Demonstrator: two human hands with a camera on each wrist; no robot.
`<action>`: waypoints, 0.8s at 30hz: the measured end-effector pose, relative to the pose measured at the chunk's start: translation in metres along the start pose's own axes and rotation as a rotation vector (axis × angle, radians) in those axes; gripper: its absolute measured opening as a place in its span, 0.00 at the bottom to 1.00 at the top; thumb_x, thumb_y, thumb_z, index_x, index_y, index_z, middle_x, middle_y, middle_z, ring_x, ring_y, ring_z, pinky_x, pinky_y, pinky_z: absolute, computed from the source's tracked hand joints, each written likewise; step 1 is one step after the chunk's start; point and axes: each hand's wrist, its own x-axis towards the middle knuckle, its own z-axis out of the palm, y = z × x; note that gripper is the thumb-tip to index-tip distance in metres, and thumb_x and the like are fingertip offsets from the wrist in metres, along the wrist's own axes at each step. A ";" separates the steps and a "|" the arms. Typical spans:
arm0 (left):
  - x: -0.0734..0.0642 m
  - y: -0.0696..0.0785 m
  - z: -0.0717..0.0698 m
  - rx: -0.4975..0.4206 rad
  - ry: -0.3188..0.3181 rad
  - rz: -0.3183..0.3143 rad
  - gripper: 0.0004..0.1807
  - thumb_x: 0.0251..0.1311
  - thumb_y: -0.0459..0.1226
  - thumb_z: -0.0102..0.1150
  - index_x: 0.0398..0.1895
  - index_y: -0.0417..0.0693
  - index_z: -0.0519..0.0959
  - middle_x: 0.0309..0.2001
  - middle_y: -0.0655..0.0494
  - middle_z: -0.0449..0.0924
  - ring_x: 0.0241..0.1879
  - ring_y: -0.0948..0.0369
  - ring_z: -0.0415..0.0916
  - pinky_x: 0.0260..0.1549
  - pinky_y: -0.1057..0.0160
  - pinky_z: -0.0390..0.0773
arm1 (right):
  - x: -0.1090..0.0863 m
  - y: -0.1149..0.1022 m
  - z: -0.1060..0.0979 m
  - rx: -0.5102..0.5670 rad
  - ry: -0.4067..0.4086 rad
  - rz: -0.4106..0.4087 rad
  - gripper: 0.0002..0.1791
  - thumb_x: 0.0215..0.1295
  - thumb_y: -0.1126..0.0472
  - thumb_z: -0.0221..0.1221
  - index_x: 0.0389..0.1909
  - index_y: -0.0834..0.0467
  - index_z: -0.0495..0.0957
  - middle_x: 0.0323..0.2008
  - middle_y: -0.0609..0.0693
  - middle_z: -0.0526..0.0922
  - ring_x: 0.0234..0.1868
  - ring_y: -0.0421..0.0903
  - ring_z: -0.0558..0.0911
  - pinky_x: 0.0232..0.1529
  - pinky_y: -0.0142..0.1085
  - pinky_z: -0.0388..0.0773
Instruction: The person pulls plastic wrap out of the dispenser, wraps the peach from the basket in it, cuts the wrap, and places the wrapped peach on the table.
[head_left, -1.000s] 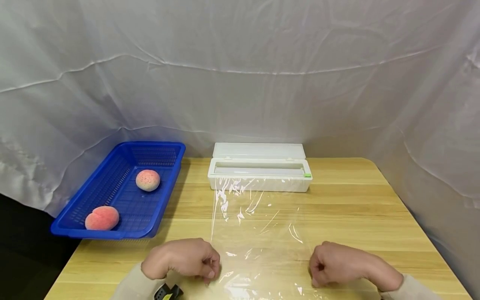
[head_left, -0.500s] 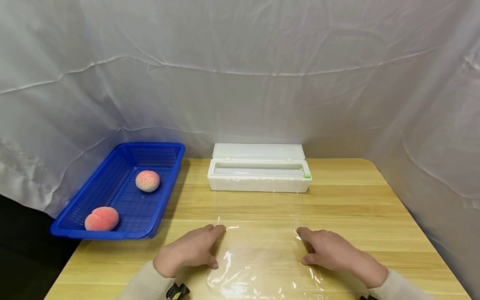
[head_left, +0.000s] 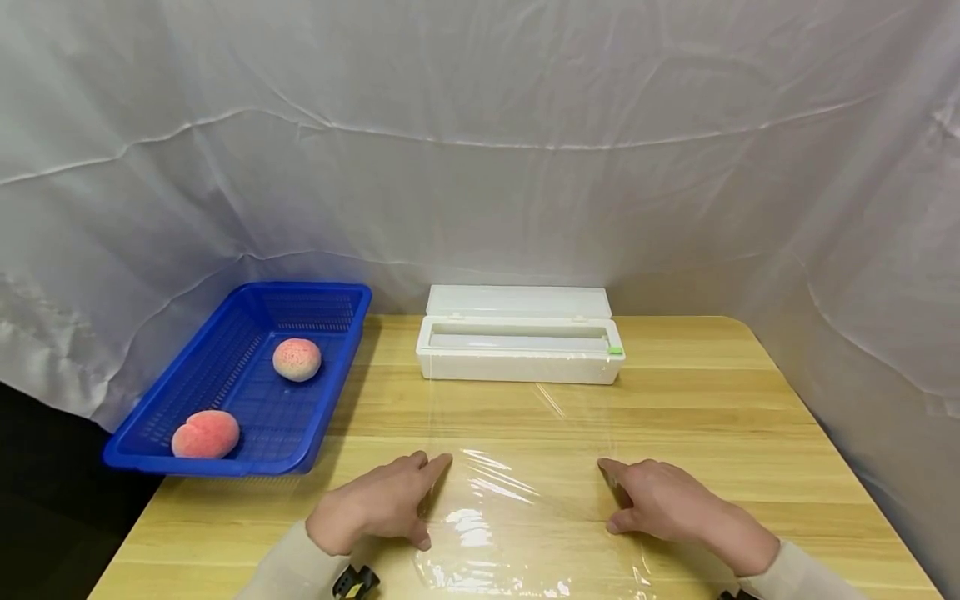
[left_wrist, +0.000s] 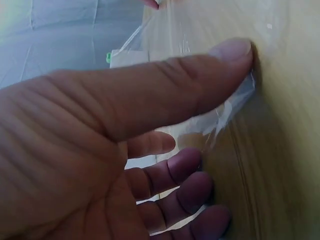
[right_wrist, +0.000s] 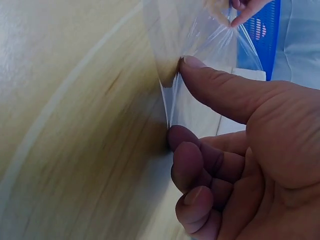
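Note:
A sheet of clear cling film (head_left: 510,500) stretches over the table from a white cling film dispenser (head_left: 517,367), whose lid stands up. My left hand (head_left: 386,504) rests at the film's left edge with thumb and forefinger spread. In the left wrist view its thumb (left_wrist: 200,80) touches the film, and the other fingertips are near the wood. At the right edge, my right hand (head_left: 667,504) lies in a similar way. Its thumb (right_wrist: 215,82) touches the film in the right wrist view, apart from the loosely bent fingers (right_wrist: 192,165).
To the left is a blue plastic basket (head_left: 330,417) with two peaches inside, one farther back (head_left: 297,359) and one near its front (head_left: 206,434). A grey cloth (head_left: 517,200) hangs behind the wooden table (head_left: 720,400). A green slider (head_left: 616,351) sits on the dispenser's right end.
Both hands have gone from curled fists gripping the film's sides to spread fingers along its edges, slightly farther forward. The film's creases and reflections have shifted. Basket and dispenser stay in place.

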 end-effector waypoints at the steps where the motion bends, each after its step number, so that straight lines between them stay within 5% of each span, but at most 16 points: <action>1: 0.000 0.000 0.000 -0.003 -0.006 0.000 0.62 0.43 0.46 0.88 0.82 0.48 0.61 0.59 0.47 0.76 0.53 0.54 0.76 0.54 0.52 0.80 | 0.000 0.000 0.000 -0.004 -0.001 0.001 0.45 0.59 0.43 0.75 0.69 0.67 0.74 0.21 0.34 0.70 0.22 0.32 0.67 0.28 0.33 0.66; 9: -0.003 -0.001 0.002 0.013 -0.020 0.040 0.69 0.37 0.51 0.89 0.82 0.44 0.58 0.50 0.54 0.71 0.46 0.59 0.68 0.49 0.58 0.77 | -0.001 -0.003 -0.001 -0.022 -0.019 0.022 0.51 0.57 0.35 0.74 0.71 0.67 0.72 0.21 0.37 0.69 0.24 0.34 0.67 0.29 0.34 0.67; 20: -0.014 0.004 0.001 0.059 -0.110 0.026 0.79 0.29 0.50 0.93 0.86 0.50 0.50 0.56 0.57 0.64 0.49 0.61 0.61 0.50 0.63 0.77 | -0.003 -0.004 -0.003 -0.034 -0.104 0.060 0.62 0.44 0.40 0.82 0.75 0.66 0.67 0.31 0.37 0.79 0.36 0.37 0.75 0.43 0.42 0.79; 24: -0.017 0.004 -0.002 0.054 -0.122 0.018 0.78 0.30 0.51 0.92 0.86 0.49 0.50 0.55 0.57 0.64 0.48 0.61 0.61 0.49 0.64 0.77 | -0.004 -0.002 -0.006 -0.001 -0.118 0.050 0.61 0.47 0.37 0.80 0.76 0.65 0.66 0.25 0.37 0.73 0.30 0.36 0.72 0.37 0.38 0.74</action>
